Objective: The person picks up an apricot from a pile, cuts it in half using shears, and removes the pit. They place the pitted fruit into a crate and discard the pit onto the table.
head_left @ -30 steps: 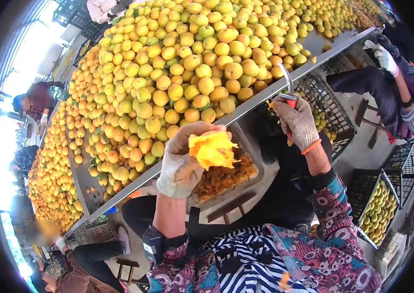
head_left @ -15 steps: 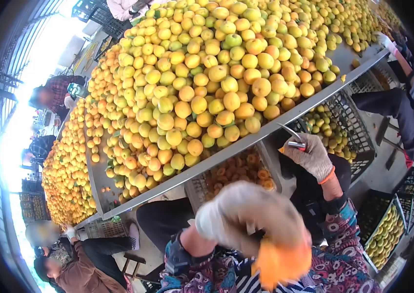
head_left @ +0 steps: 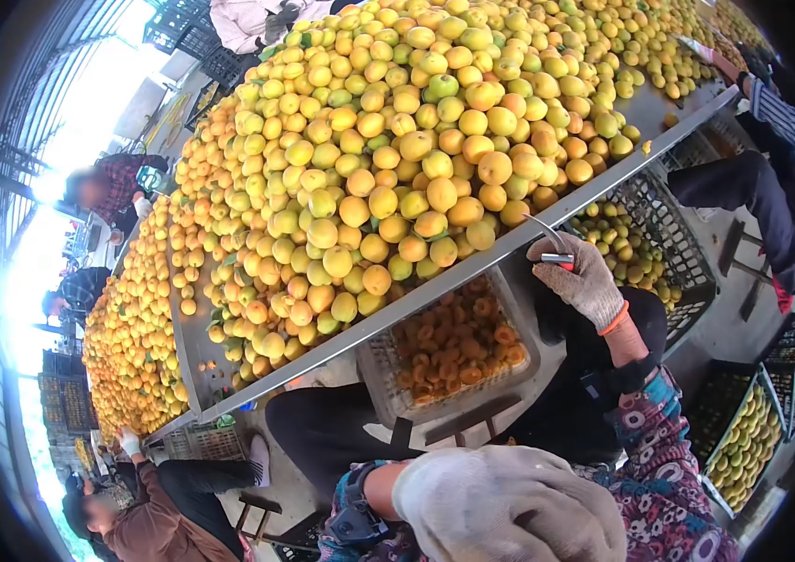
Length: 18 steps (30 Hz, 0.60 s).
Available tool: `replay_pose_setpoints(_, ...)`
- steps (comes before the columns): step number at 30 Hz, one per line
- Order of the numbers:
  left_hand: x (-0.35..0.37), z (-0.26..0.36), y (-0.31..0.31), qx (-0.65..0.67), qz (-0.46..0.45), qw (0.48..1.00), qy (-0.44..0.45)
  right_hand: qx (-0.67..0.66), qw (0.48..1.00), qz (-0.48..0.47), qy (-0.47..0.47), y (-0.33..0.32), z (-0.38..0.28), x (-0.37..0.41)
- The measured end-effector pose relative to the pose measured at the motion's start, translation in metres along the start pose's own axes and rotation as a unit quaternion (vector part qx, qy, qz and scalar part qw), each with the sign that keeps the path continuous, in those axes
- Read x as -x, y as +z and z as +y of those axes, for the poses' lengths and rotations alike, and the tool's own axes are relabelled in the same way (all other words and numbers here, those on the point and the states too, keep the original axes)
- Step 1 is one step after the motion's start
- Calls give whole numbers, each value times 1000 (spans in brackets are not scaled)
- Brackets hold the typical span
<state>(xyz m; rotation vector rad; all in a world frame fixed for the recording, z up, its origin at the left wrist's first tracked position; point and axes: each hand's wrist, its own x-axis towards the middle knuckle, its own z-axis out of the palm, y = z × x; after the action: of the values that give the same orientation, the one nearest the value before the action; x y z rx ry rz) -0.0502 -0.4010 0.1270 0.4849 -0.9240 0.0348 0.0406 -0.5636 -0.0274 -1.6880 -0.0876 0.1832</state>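
Note:
My right hand (head_left: 585, 284), in a tan knit glove with an orange band at the wrist, is closed on a small curved knife (head_left: 547, 234). Its thin hooked blade points up toward the metal table edge, and a bit of red shows at the handle. Close to the camera, at the bottom, my left hand (head_left: 514, 506) in a pale glove shows its back and knuckles. Its fingers curl down out of sight, hiding whatever they hold. Below the table edge, a plastic crate (head_left: 380, 375) holds pitted apricot halves (head_left: 458, 342).
A large heap of whole apricots (head_left: 397, 169) covers the table behind its metal rim (head_left: 416, 298). A black crate (head_left: 688, 253) of greener fruit stands right of my knee. Filled crates (head_left: 744, 450) sit farther right. Co-workers sit along the table at left (head_left: 158, 506) and right (head_left: 744, 178).
My left hand has come down and nearer the camera; the orange fruit piece seen in it is now hidden. The crate of halves is uncovered. My right hand has shifted slightly up and left.

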Motion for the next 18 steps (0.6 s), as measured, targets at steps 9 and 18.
replay_pose_setpoints(9, 6, 21, -23, -13, -182, 979, -94, -15, 999, 29, 3, 0, 5, -4)
replay_pose_setpoints(18, 4, -5, 21, 129, 79, 988, 14, -28, 999, 23, 12, 4, -1, -9)
